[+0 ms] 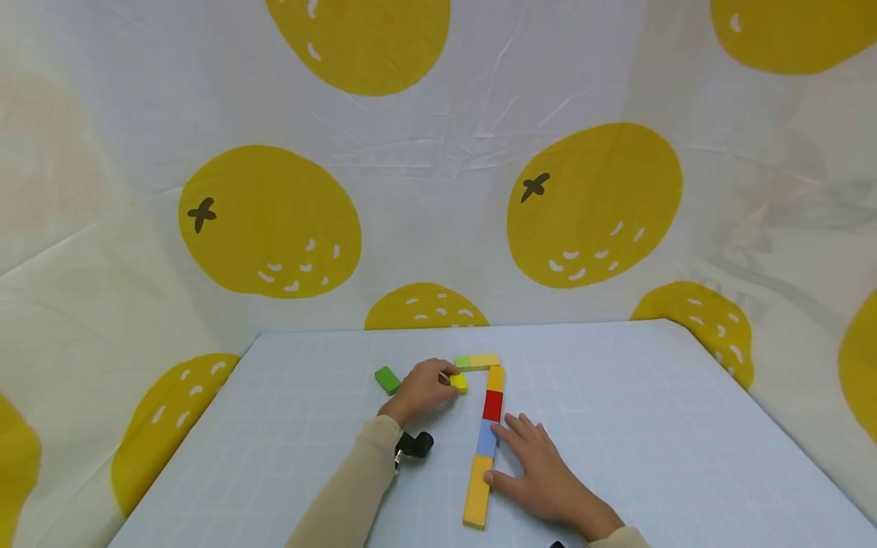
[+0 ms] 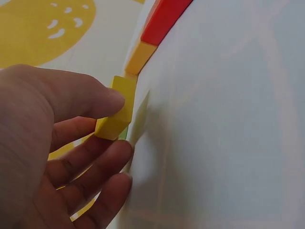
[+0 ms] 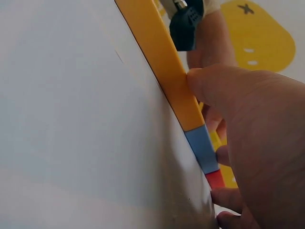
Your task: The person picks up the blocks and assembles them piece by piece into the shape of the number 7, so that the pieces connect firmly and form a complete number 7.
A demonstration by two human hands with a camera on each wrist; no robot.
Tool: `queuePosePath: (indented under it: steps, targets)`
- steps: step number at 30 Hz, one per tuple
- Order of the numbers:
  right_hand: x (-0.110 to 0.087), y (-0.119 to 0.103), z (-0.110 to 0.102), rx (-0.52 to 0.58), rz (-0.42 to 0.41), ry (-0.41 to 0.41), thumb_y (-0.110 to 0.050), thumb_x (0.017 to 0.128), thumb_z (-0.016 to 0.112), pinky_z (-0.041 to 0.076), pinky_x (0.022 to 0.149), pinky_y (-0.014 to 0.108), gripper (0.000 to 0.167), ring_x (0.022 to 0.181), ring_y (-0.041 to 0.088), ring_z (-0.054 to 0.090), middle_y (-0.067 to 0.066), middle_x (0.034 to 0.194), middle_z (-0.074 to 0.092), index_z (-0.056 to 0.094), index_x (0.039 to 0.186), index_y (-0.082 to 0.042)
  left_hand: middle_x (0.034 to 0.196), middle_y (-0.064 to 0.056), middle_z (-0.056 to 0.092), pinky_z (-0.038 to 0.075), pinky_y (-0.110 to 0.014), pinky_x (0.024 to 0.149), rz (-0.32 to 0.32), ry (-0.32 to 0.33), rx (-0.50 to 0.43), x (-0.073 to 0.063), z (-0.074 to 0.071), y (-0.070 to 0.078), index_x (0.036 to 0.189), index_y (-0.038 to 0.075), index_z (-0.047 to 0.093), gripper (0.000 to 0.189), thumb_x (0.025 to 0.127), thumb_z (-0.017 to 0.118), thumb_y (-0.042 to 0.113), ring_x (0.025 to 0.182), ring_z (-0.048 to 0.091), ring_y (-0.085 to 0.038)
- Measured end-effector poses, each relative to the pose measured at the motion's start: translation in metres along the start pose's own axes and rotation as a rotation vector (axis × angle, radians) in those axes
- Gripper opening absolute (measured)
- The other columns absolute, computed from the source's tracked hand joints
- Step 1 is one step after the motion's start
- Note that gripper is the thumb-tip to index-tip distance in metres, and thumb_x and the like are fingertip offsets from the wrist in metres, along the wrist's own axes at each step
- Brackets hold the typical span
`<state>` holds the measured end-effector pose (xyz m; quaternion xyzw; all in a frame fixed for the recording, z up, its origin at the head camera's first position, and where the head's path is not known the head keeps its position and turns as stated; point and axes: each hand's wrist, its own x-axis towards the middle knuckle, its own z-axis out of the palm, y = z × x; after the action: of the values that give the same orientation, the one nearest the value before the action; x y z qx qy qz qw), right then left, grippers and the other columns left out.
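Between thumb and fingers my left hand (image 1: 421,392) pinches a small yellow block (image 1: 459,383), close over the table; the left wrist view shows the thumb across its face. A line of blocks runs away from me: a long orange block (image 1: 477,495), a blue block (image 1: 487,439), a red block (image 1: 492,406) and a shorter orange block (image 1: 496,378). My right hand (image 1: 544,472) lies along the line's right side, fingers spread. Its thumb touches the long orange block, and its fingertips rest by the blue and red ones.
At the line's far end, a light green block (image 1: 462,364) and a pale yellow block (image 1: 486,362) lie crosswise, pointing left. A dark green block (image 1: 387,380) sits apart, left of my left hand. Behind the table (image 1: 617,396) hangs a fruit-patterned cloth (image 1: 438,190).
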<state>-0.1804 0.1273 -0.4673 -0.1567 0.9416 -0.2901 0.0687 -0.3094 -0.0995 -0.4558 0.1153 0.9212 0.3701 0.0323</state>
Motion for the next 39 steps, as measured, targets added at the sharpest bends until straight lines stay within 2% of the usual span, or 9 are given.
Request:
queuePosePath:
  steps: [5,8,13,19,27,32,39]
  targets:
    - [0.001,0.003,0.000,-0.003,0.002,0.008,-0.065,0.081,0.070,0.007,0.115,0.066,0.083,0.149,0.039,0.019,0.010,0.158,0.036,0.051,0.148,-0.020,0.110,0.002,0.065,0.053,-0.034,0.086,0.044,0.012,-0.053,0.000,-0.005,-0.004,0.117,0.012,0.071,0.029,0.089,0.073,0.016,0.094,0.061,-0.015]
    - [0.002,0.004,0.001,0.004,-0.004,0.008,-0.066,0.081,0.069,0.007,0.115,0.065,0.083,0.149,0.039,0.019,0.010,0.158,0.036,0.051,0.148,-0.020,0.112,0.001,0.066,0.053,-0.036,0.089,0.025,0.022,-0.092,-0.002,-0.008,-0.005,0.117,0.012,0.069,0.028,0.090,0.073,0.015,0.096,0.061,-0.016]
    - [0.002,0.002,0.001,0.008,-0.016,0.009,-0.066,0.082,0.068,0.006,0.115,0.065,0.083,0.149,0.039,0.018,0.010,0.158,0.035,0.050,0.149,-0.019,0.113,-0.001,0.066,0.053,-0.038,0.089,0.037,0.037,-0.112,-0.003,-0.012,-0.006,0.116,0.010,0.068,0.026,0.090,0.072,0.011,0.097,0.062,-0.018]
    - [0.003,0.002,0.000,0.006,-0.035,0.019,-0.066,0.083,0.067,0.006,0.115,0.065,0.083,0.149,0.039,0.018,0.010,0.158,0.035,0.049,0.150,-0.020,0.116,0.001,0.065,0.052,-0.039,0.091,-0.005,0.010,-0.126,0.001,-0.017,-0.007,0.115,0.015,0.068,0.024,0.091,0.070,0.012,0.100,0.060,-0.019]
    - [0.002,0.003,0.002,0.012,-0.009,0.003,-0.068,0.081,0.067,0.006,0.115,0.065,0.085,0.149,0.039,0.018,0.010,0.158,0.035,0.050,0.149,-0.020,0.117,0.003,0.065,0.053,-0.037,0.087,-0.010,-0.002,-0.126,0.003,-0.017,-0.014,0.115,0.018,0.070,0.024,0.092,0.071,0.015,0.100,0.060,-0.019]
    - [0.001,0.004,0.002,0.004,-0.009,0.010,-0.068,0.082,0.067,0.006,0.115,0.065,0.084,0.149,0.038,0.017,0.010,0.159,0.034,0.049,0.149,-0.020,0.118,0.004,0.064,0.053,-0.036,0.085,-0.036,-0.004,-0.147,0.004,-0.017,-0.014,0.117,0.020,0.070,0.025,0.092,0.071,0.017,0.100,0.059,-0.018]
    - [0.001,0.003,0.000,0.013,-0.004,0.008,-0.067,0.082,0.067,0.005,0.115,0.065,0.084,0.149,0.039,0.017,0.010,0.159,0.035,0.049,0.149,-0.020,0.113,0.003,0.065,0.052,-0.038,0.090,-0.026,-0.009,-0.200,0.008,-0.019,-0.015,0.120,0.019,0.070,0.029,0.091,0.070,0.016,0.101,0.059,-0.020]
